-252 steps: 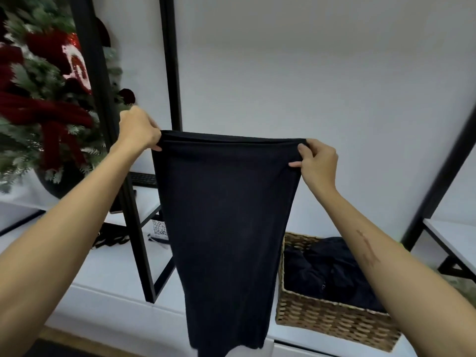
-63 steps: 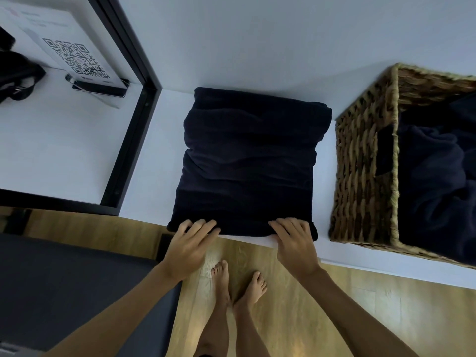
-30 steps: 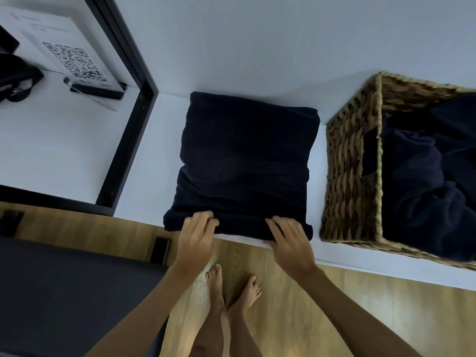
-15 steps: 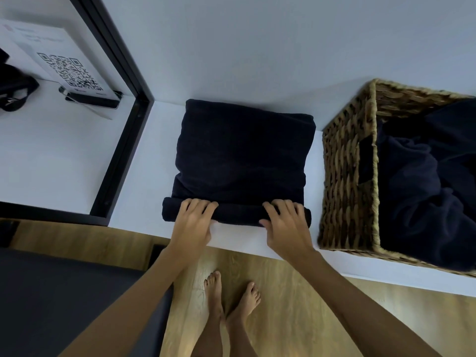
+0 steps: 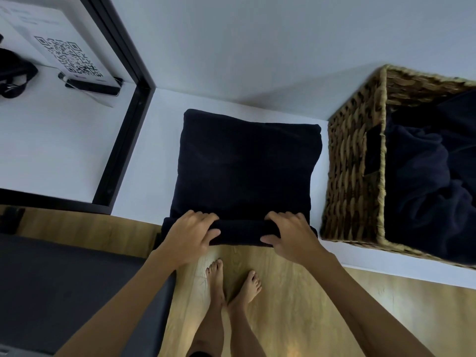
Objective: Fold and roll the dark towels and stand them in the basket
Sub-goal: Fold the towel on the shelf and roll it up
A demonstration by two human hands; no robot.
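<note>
Fingers: both sets curl down over the rolled near edge of the towel, lying close together side by side, with each thumb tucked against the near face of the roll; they grip cloth, not pinching a corner.
White shelf: long, flat white surface running across the view; it bears the towel in the middle and the basket at the right, and its near edge meets the floor line below.
Wooden floor: pale plank floor beneath the shelf edge, with the person's two bare feet standing on it, toes toward the shelf.
Dark grey mat: flat dark surface at lower left, partly behind the left forearm.
Black metal frame: square-section black post and rail, left of the towel, dividing the shelf.
Woven wicker basket: brown rectangular basket at the right, just beside the towel, its near wall close to the right hand.
Loose dark towels in the basket: crumpled navy cloth filling the inside, not rolled.
Dark navy folded towel: lies flat as a rough square in the middle of the shelf; its near edge is turned up into a short roll at the shelf's front edge.
Left hand: palm down on the left end of the roll.
Right hand: palm down on the right end of the roll.
QR-code card: white printed card standing in a dark base at upper left, well apart from the towel.
</note>
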